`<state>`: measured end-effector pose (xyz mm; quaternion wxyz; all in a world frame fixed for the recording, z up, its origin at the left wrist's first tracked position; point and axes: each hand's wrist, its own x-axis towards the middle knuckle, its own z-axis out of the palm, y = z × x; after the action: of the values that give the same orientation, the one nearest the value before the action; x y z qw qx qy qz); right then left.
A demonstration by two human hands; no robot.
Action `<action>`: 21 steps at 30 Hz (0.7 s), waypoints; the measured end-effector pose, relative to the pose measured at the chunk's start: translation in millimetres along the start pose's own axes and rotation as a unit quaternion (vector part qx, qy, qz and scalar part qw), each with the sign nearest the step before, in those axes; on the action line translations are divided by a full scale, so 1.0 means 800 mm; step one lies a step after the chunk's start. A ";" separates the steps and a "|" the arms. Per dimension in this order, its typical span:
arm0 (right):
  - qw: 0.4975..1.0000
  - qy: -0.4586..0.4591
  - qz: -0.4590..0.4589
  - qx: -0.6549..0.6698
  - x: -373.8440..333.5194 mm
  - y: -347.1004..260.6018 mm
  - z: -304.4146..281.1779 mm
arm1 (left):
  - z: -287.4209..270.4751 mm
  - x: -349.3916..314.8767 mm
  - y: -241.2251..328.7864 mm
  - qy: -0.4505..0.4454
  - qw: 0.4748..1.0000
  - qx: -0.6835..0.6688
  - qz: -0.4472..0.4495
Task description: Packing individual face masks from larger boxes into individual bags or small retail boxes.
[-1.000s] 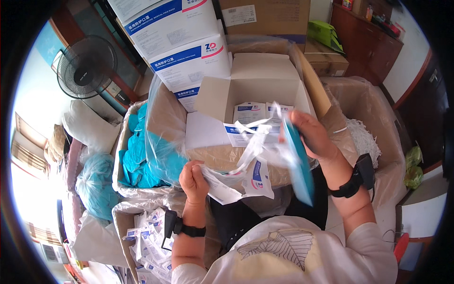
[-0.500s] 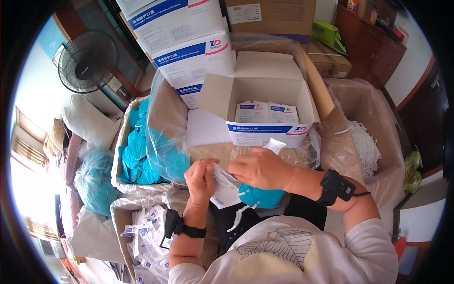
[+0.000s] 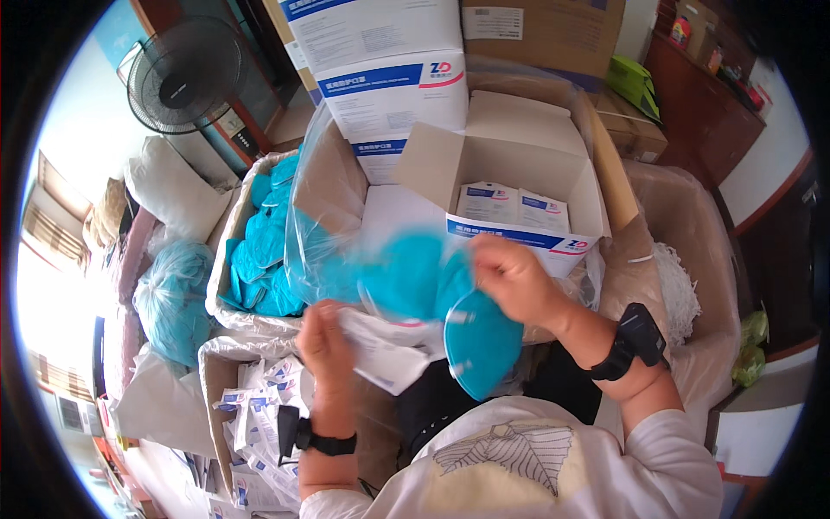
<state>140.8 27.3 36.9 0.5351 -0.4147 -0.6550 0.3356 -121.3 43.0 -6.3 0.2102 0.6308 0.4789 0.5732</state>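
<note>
My left hand (image 3: pixel 327 348) is closed, with a white printed packet (image 3: pixel 393 359) pinched in it; motion smears the fingers somewhat. My right hand (image 3: pixel 516 275) is also closed, its fingertips at the upper edge of a teal cup-shaped face mask (image 3: pixel 486 350) that hangs over my lap. Between both hands is another teal shape, a blurred face mask (image 3: pixel 402 272) caught in motion. What holds that one up cannot be made out. Beyond my right hand stands an open white carton (image 3: pixel 519 238) with several white packets (image 3: pixel 517 208) upright inside.
Teal masks fill a lined box (image 3: pixel 226 316) on the left. Nearer to me, another box (image 3: pixel 216 368) holds many white packets. Printed white cartons (image 3: pixel 393 99) are stacked at the back. White straps (image 3: pixel 677 290) lie in a lined box on the right. A fan (image 3: pixel 186 82) stands far left.
My hands have moved apart, the left keeping the white packet. The blurred teal mask now shows between them, and the other mask hangs in fuller view. The whole view has shifted slightly.
</note>
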 end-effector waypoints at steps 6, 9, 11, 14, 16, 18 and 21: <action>0.972 0.099 0.120 0.177 -0.005 -0.004 -0.069 | -0.187 -0.031 -0.081 0.164 0.970 0.179 -0.017; 0.965 0.092 0.170 0.176 -0.029 0.006 -0.088 | -0.303 -0.065 -0.105 0.004 0.922 0.327 -0.207; 0.957 0.094 0.185 0.204 -0.040 0.006 -0.088 | -0.355 -0.107 -0.138 -0.078 0.815 0.567 -0.091; 0.952 0.103 0.198 0.209 -0.054 0.015 -0.080 | -0.317 -0.085 -0.115 -0.041 0.830 0.537 -0.148; 0.954 0.094 0.203 0.202 -0.062 0.018 -0.074 | -0.231 -0.050 -0.082 -0.078 0.959 0.228 -0.152; 0.961 0.061 0.224 0.149 -0.071 0.013 -0.060 | -0.130 -0.046 -0.065 -0.180 0.951 -0.030 -0.249; 0.969 0.005 0.220 0.111 -0.089 0.009 -0.042 | 0.046 -0.041 0.053 -0.322 0.851 -0.347 -0.227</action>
<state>181.2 -34.4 7.5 0.4938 -0.4887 -0.5034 0.5137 -68.4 6.8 1.6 0.6821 0.5399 0.2837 0.4034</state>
